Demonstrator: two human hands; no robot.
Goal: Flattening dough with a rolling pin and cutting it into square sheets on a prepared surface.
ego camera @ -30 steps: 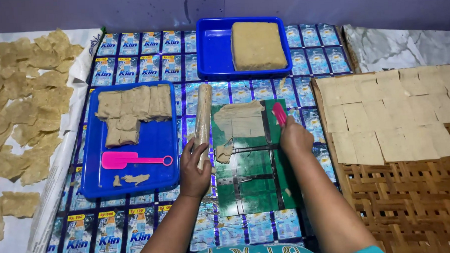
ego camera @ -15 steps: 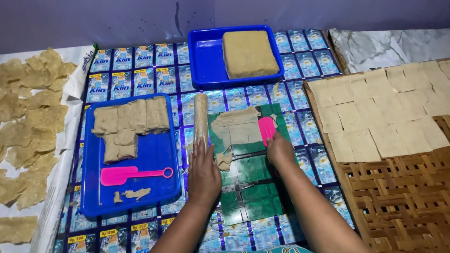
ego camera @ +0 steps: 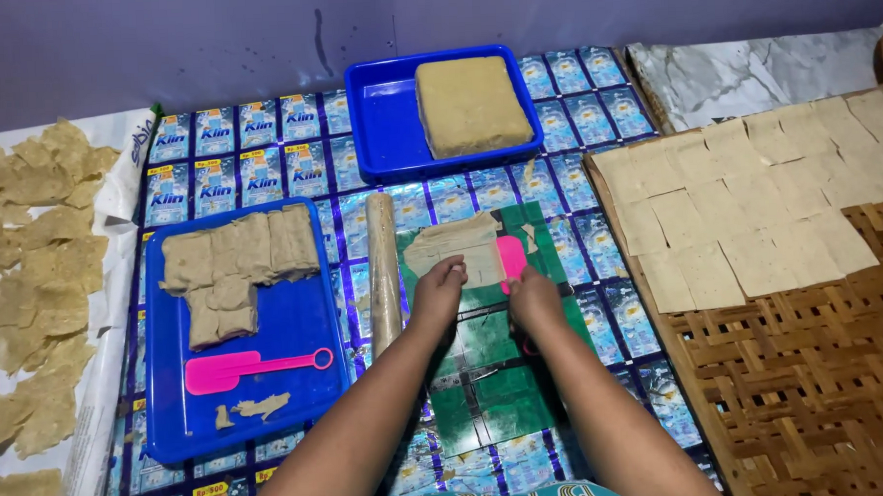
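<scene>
Dough sheet, thin, flat and pale tan with ragged edges, lies on a shiny green board in the middle of the floor mat. The left hand rests on the near edge of the sheet with its fingers curled down, pinching the dough. The right hand is just beside it, fingers wrapped around a small pink plastic scraper whose flat blade stands on the sheet.

A long, round rolling pin, tan and dusty, lies just left of the green board. Left of that sits a blue plastic tray, smooth and square. It holds a pile of thick dough slabs, a pink spatula with a ring at the end of its handle, and a few small crumbs of dough.

Farther away is a second blue tray with one big square dough block in it, rough on top.

On the right, many thin cut squares lie side by side on a brown woven mat with a criss-cross weave. On the far left, wrinkly, bumpy crackers are spread on white paper. The shiny sachet mat under it all is blue and silver, made of many little packets joined together.
</scene>
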